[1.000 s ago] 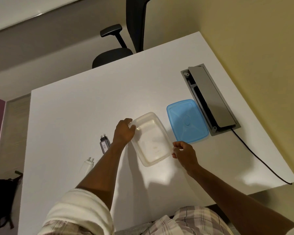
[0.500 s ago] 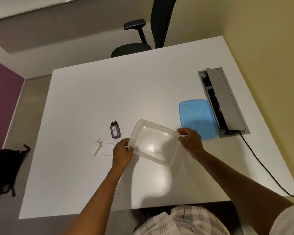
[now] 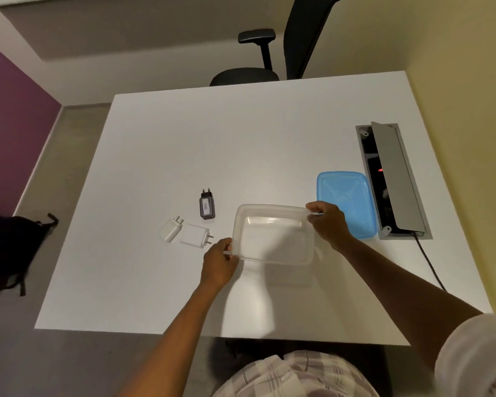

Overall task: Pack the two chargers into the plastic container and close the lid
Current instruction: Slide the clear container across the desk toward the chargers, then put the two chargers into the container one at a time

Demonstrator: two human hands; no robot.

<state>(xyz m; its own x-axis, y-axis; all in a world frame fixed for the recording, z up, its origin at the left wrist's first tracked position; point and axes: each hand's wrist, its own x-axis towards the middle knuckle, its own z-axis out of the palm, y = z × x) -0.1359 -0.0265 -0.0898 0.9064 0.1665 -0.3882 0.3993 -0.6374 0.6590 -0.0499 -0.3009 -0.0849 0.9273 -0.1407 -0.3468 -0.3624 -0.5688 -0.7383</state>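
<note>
A white table (image 3: 269, 138) carries an empty clear plastic container (image 3: 272, 234) near its front edge, the left hand (image 3: 219, 263) clamped on its near-left corner and the right hand (image 3: 328, 222) pinching its far-right corner. Three chargers lie left: dark charger (image 3: 207, 207), small white charger (image 3: 171, 230), larger white charger (image 3: 196, 235). The blue lid (image 3: 352, 202) lies towards the right edge

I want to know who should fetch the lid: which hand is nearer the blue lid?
Right. The right hand grips the container rim right beside the blue lid; the left hand holds the opposite rim, farther away.
</note>
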